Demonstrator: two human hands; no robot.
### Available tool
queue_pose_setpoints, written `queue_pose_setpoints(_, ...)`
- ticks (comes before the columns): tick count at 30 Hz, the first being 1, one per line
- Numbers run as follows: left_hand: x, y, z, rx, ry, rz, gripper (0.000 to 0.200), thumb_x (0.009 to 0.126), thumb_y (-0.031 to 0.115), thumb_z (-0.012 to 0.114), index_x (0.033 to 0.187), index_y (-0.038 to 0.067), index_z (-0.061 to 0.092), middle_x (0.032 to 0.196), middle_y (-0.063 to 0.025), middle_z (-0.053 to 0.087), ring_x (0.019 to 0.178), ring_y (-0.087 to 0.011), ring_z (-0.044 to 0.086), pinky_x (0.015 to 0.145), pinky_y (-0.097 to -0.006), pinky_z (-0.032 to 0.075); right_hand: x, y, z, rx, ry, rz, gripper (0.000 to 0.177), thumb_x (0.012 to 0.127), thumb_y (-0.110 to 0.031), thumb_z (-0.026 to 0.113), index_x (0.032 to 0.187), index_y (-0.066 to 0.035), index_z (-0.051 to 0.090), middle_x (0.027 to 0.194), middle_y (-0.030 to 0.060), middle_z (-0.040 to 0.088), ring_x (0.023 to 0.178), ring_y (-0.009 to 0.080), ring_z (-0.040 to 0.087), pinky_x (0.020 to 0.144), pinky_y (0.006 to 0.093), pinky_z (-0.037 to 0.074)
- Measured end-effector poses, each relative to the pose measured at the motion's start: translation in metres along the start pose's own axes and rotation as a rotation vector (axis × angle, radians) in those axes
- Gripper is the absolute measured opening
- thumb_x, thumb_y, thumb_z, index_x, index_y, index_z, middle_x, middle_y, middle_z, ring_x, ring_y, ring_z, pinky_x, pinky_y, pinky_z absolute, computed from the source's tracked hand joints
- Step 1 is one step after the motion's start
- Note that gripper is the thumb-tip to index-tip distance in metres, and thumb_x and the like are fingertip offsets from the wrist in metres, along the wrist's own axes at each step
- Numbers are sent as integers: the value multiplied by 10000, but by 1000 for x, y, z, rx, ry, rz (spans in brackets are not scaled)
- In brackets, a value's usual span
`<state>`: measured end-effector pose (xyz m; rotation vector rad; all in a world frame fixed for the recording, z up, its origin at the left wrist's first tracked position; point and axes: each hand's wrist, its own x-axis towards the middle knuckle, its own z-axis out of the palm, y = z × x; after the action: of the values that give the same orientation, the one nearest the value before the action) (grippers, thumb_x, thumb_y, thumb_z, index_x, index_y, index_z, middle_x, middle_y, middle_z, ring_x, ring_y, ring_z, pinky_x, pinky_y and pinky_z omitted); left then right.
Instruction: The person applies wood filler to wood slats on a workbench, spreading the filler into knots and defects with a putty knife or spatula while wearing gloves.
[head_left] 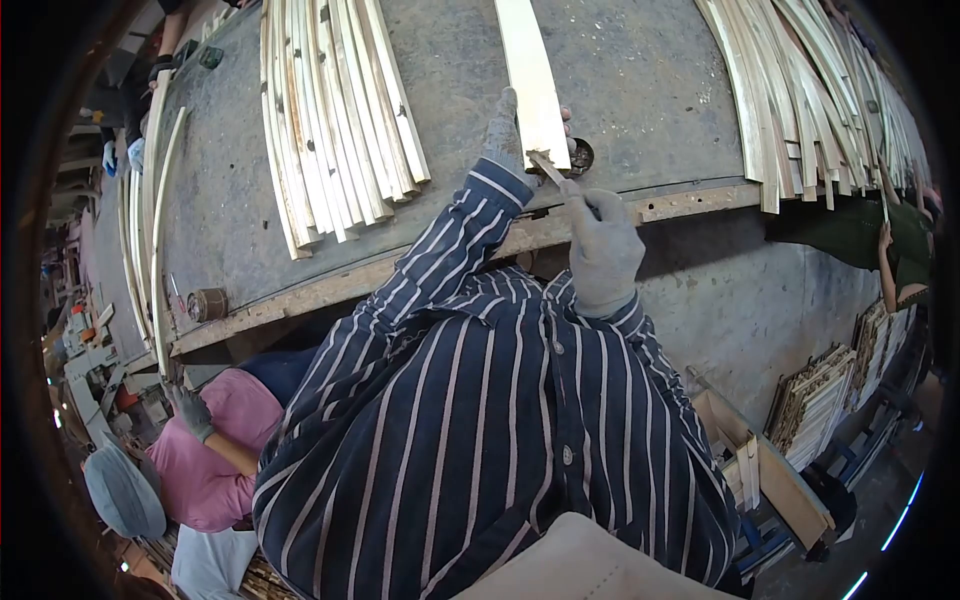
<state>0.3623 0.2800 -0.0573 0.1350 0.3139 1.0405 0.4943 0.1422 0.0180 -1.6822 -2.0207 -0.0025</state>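
co-worker [205, 455]: pink shirt, low at the left, one gloved hand raised below the table [650, 80] edge.
left pile [335, 110]: pale curved strips fanned on the grey table.
left hand [505, 135]: gloved, striped sleeve stretched forward, fingers clasped on the near end of the strip [530, 70].
strip: flat on the table, running away from its edge.
small tool [545, 167]: tip on the strip's near end, just beside a dark round tin [582, 156].
right hand [600, 250]: gloved, raised at the table edge, fingers pinching the small tool.
right pile [800, 90]: strips overhanging the edge.
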Motion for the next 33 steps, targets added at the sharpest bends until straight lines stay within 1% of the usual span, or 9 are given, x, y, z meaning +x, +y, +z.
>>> queue_pose_setpoints(4,0,-10,5,38,29,55,654,940,537,491,1306,2,399,1016,-221,585,812,-316,624,643,-435,609,-6,-2,-14,-54,22,-2,337,816,-86,602,1142,-135,674,962,40,577,824,222,612,624,335,512)
queue_pose_setpoints(6,5,-17,5,61,89,81,634,943,532,487,1281,0,422,1008,-221,594,794,-319,633,643,-436,611,-10,7,-25,-47,-41,-1,339,815,-90,601,1144,-134,672,941,39,582,835,227,610,620,340,510)
queue_pose_setpoints(9,9,-21,-5,22,15,43,625,945,542,475,1266,8,434,986,-215,599,779,-319,634,632,-443,608,-9,9,-38,-29,-34,76,343,813,-84,596,1144,-136,671,921,43,592,825,235,616,619,349,509)
queue_pose_setpoints(15,8,-26,-8,20,118,33,634,941,561,468,1269,19,434,950,-210,599,746,-316,637,606,-458,599,-8,11,-5,130,38,127,353,823,-58,569,1149,-148,669,922,50,599,788,245,623,616,364,508)
queue_pose_setpoints(21,11,-24,-14,35,145,20,671,937,576,462,1280,0,424,949,-214,600,758,-327,636,601,-463,599,-14,4,-5,31,-39,95,356,826,-84,576,1165,-149,661,943,49,596,788,245,625,610,358,507)
queue_pose_setpoints(25,12,-21,-23,0,54,21,674,940,569,459,1279,-12,419,971,-217,593,774,-333,628,624,-476,599,-15,5,-12,77,-66,84,375,807,-68,592,1164,-156,665,928,49,599,779,240,625,614,350,505)
queue_pose_setpoints(27,11,-19,-26,-9,15,-6,677,938,570,462,1275,-15,418,988,-219,580,800,-331,618,652,-483,595,-13,11,-13,265,-8,122,384,796,-44,601,1153,-167,673,911,46,602,772,231,624,615,346,502)
queue_pose_setpoints(31,3,-20,-24,-5,19,-8,678,935,571,469,1270,-16,416,994,-218,569,823,-325,609,670,-490,590,-4,20,3,252,48,87,390,785,-30,610,1142,-173,679,898,43,603,766,225,623,615,340,501)
queue_pose_setpoints(33,-1,-21,-19,-49,60,0,670,929,565,492,1268,-8,418,976,-212,571,800,-314,616,645,-469,593,-5,19,11,199,38,30,394,787,-35,610,1150,-171,676,900,43,602,766,230,622,615,339,501)
